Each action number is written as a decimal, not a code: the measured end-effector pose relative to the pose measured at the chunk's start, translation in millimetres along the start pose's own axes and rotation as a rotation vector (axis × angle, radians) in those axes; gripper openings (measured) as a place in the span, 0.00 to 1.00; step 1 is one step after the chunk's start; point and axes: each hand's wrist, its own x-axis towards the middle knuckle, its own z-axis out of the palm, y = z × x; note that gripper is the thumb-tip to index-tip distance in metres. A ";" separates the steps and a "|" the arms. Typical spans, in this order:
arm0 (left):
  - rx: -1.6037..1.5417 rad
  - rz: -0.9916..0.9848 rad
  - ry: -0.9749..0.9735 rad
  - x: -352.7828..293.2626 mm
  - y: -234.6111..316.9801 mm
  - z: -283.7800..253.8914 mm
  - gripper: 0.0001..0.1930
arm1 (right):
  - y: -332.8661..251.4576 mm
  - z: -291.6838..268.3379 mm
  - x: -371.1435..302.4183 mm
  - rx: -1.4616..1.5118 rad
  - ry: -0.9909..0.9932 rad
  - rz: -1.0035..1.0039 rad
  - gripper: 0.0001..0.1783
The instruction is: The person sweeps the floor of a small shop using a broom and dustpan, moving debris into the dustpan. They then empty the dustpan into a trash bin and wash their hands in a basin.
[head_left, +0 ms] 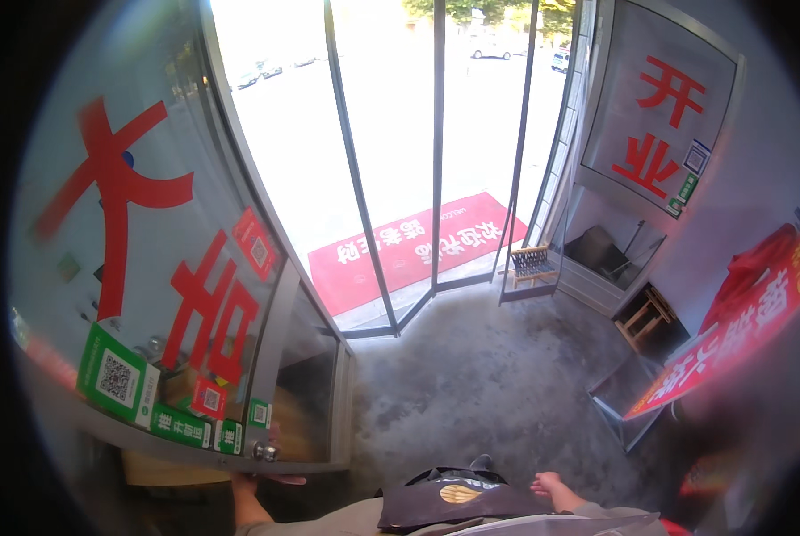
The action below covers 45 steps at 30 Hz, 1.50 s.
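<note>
At the lower left, my left hand is at the near edge of a metal-framed glass door, just below a round metal lock knob. Part of the hand lies along the frame's edge, and fingers show faintly through the glass, so it grips the frame. My right hand hangs beside my body with its fingers curled in, and nothing shows in it. A dark apron with a pale oval print covers my front. Large red characters and green and white code stickers cover the door's glass.
Ahead stand tall glass door panels with dark frames. Outside lies a red mat, with parked cars beyond. A small wooden folding stool stands by the panels. On the right are a wooden stool and a slanted red sign board.
</note>
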 end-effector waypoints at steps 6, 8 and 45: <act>-0.074 0.165 0.038 -15.8 6.0 -16.2 0.25 | 10.5 34.2 -13.7 0.045 0.020 -0.077 0.14; -0.108 0.235 -0.016 -29.3 25.3 -26.9 0.25 | 22.3 37.2 -14.0 0.077 0.031 -0.069 0.14; 0.805 1.159 -1.718 -606.4 -36.5 222.9 0.13 | 233.5 -24.9 -210.0 0.079 0.272 -0.847 0.19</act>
